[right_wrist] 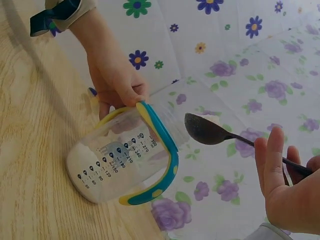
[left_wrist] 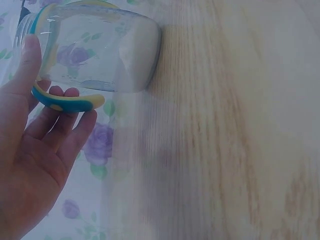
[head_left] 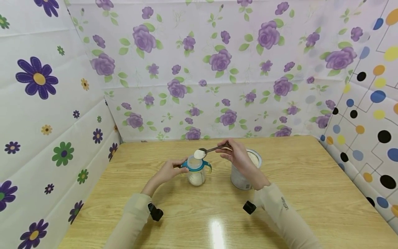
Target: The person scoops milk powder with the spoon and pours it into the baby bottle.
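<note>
My left hand (head_left: pixel 166 172) grips blue-yellow handle of clear bottle (head_left: pixel 196 172), steadying it upright on worktop (head_left: pixel 311 193); white powder sits in bottle bottom. My right hand (head_left: pixel 237 155) pinches dark spoon (head_left: pixel 205 151) by handle, heaped with white powder, bowl poised just above bottle mouth. Open powder tin (head_left: pixel 242 173) stands just right of bottle, under my right wrist.

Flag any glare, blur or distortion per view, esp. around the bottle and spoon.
Head: wide-angle bend at the walls, a ceiling-light glare patch on the table, while the bottle and spoon are sharp but small. Left wrist: soft and washed out, wood grain smeared, left hand close and blurred. Right wrist: sharpest, bottle scale readable, right hand slightly soft at the frame edge.
</note>
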Tool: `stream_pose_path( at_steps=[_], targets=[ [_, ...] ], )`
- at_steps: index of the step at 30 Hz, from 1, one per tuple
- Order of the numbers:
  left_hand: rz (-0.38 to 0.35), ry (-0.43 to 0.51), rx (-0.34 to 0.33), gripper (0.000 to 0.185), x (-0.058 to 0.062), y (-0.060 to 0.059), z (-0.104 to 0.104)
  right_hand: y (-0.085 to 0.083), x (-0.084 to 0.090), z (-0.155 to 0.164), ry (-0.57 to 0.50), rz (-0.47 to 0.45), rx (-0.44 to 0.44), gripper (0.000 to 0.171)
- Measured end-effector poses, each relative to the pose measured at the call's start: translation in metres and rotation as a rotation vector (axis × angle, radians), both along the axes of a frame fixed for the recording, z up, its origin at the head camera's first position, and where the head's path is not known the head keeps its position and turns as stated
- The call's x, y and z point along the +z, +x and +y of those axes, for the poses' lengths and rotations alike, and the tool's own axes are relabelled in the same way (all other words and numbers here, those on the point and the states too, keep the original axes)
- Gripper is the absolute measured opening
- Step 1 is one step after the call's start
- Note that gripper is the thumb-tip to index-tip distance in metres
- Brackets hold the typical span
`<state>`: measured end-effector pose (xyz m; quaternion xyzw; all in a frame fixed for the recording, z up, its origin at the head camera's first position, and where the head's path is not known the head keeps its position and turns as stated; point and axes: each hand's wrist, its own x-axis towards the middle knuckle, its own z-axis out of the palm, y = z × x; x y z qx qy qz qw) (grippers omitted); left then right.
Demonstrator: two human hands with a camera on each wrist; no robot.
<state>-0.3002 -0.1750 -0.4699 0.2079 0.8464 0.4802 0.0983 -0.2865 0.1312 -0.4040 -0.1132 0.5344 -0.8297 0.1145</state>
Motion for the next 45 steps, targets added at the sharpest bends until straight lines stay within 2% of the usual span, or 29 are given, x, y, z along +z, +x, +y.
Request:
stream_pose_path(
  at_steps=[9,17,22,26,31,37,45],
  targets=[
    [-0.003,-0.001,-0.014,0.066,0.001,-0.001,0.0,0.001,0.001,-0.008,0.168,0.108,0.033,0.041],
    [0.018,-0.02,0.0,0.06,0.003,-0.001,0.001,0.004,0.002,-0.018,0.395,0.329,0.059,0.052],
    [0.035,-0.025,-0.007,0.057,0.004,-0.001,0.003,0.009,0.003,-0.023,0.466,0.466,0.126,0.047],
    [0.014,-0.033,-0.013,0.057,0.01,0.003,0.004,0.014,0.003,-0.024,0.489,0.525,0.173,0.043],
    [-0.007,-0.033,-0.009,0.057,0.017,0.007,0.006,0.017,0.004,-0.024,0.52,0.57,0.19,0.038],
    [0.015,-0.042,0.007,0.059,0.009,0.003,0.004,0.019,0.006,-0.021,0.511,0.56,0.185,0.039],
    [0.031,-0.045,-0.036,0.063,0.008,0.001,-0.001,0.018,0.008,-0.015,0.431,0.524,0.14,0.045]
  ],
)
